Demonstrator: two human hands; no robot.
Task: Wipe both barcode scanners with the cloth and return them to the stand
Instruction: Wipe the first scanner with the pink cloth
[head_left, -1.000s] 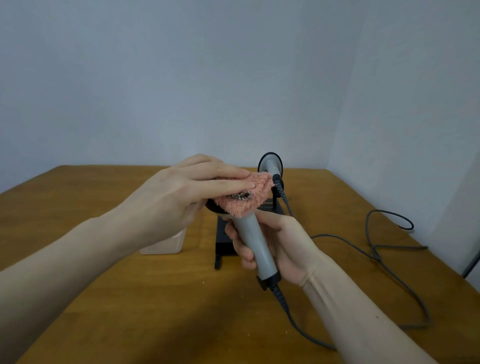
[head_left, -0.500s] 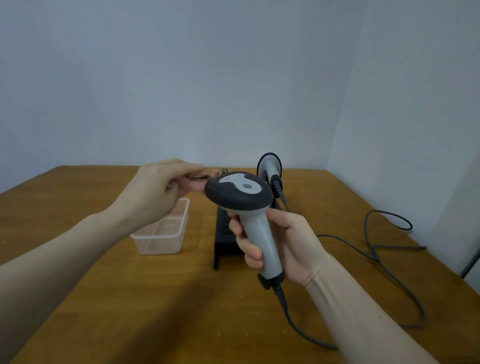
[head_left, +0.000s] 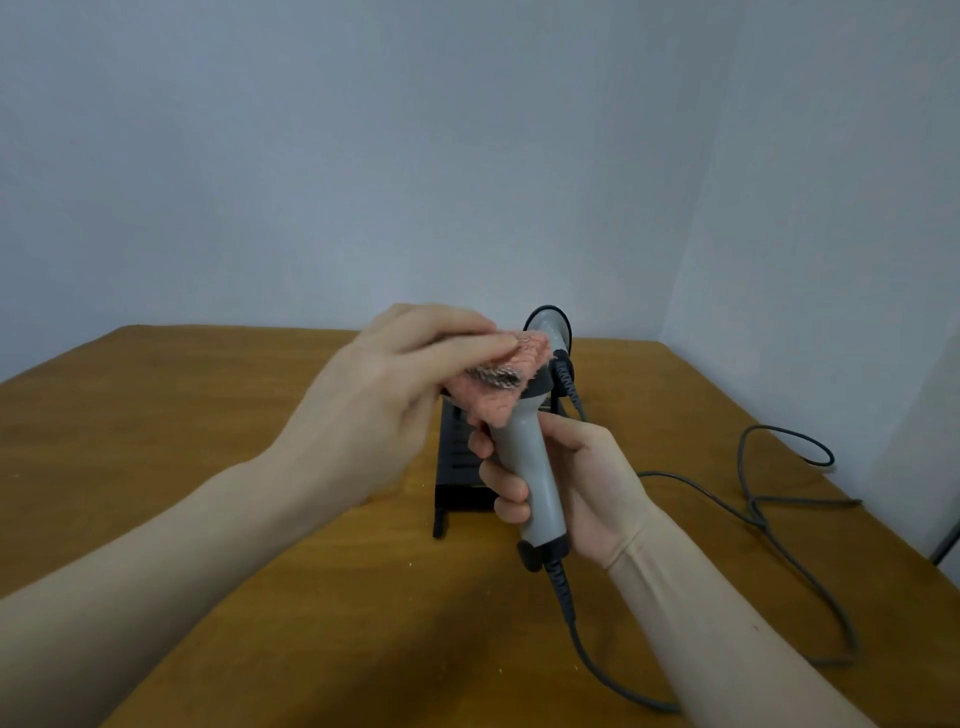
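One scanner (head_left: 530, 467): my right hand (head_left: 561, 488) grips its handle
Left hand (head_left: 384, 395): flat fingers press cloth (head_left: 498, 379) on top
Next: stand (head_left: 462, 467)

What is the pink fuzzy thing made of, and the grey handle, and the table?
The pink cloth looks like fluffy microfibre: its surface is nubbly. The held scanner's handle seems to be smooth matte grey plastic, evenly coloured. The table looks like wood or wood-look laminate, brown with a faint grain.
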